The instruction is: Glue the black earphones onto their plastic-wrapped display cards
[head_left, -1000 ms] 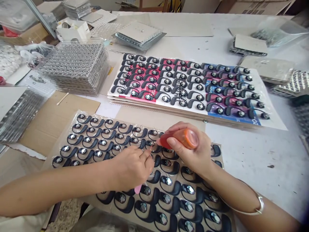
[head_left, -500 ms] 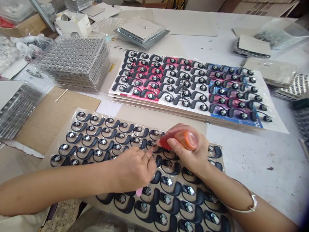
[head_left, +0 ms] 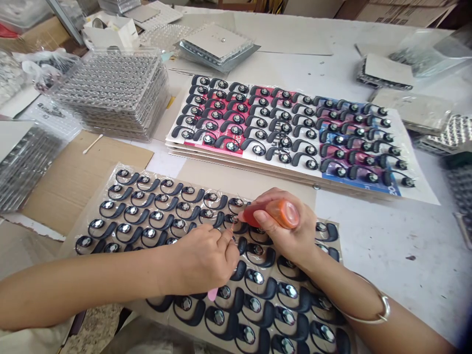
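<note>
Hardly anything had been shifted since half a second earlier: both hands were kept over the middle of the near sheet (head_left: 92, 204) of black ear-hook parts, and only the view had been nudged a little. The orange bottle (head_left: 280, 213) was clamped in the right hand (head_left: 291, 236), thumb laid along its side and the other fingers wrapped beneath. Its long axis was laid across the sheet, nozzle pointed towards the sheet's left end and tipped slightly down. The nozzle tip was held at, or just off, one ear-hook piece (head_left: 231, 219) in the sheet's third row from the far edge; contact could not be made out. The left hand (head_left: 206, 255) was rested on the sheet on the near side of that piece, its fingers drawn together around a pink tool (head_left: 213, 294), whose working end was hidden. The piece thus lay just beyond the left fingertips and directly ahead of the nozzle, with the nozzle the nearer of the two. Beyond the sheet's far edge a printed card (head_left: 413, 157) of like parts was laid out, and past its far left corner a stack of clear trays (head_left: 110, 93).
</note>
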Available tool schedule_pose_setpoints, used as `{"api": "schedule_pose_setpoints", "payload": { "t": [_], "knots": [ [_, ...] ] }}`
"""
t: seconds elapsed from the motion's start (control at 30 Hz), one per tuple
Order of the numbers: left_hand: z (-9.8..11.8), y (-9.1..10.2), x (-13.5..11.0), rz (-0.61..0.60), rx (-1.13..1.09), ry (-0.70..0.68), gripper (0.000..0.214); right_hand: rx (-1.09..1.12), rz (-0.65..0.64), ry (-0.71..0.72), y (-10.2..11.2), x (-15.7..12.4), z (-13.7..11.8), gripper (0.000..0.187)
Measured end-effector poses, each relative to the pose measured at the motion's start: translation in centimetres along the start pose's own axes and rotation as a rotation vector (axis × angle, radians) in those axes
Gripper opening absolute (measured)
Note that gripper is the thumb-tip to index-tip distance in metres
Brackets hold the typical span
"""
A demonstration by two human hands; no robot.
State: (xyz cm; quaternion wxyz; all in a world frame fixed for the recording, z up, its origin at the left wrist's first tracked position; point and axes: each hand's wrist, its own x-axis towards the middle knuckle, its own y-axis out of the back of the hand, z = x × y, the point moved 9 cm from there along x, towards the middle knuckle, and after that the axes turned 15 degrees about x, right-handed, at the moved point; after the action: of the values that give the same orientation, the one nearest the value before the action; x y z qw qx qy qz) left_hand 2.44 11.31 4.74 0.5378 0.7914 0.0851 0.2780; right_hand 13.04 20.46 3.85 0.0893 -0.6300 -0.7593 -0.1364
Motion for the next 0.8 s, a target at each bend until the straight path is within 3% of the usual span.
{"api": "schedule_pose_setpoints", "payload": {
  "t": [0.8],
  "knots": [
    [-0.12,0.26,0.18,0.016,0.004,0.017,0.014,0.024,-0.03,0.046,-0.12,-0.14,-0.1,0.012]
  ]
}}
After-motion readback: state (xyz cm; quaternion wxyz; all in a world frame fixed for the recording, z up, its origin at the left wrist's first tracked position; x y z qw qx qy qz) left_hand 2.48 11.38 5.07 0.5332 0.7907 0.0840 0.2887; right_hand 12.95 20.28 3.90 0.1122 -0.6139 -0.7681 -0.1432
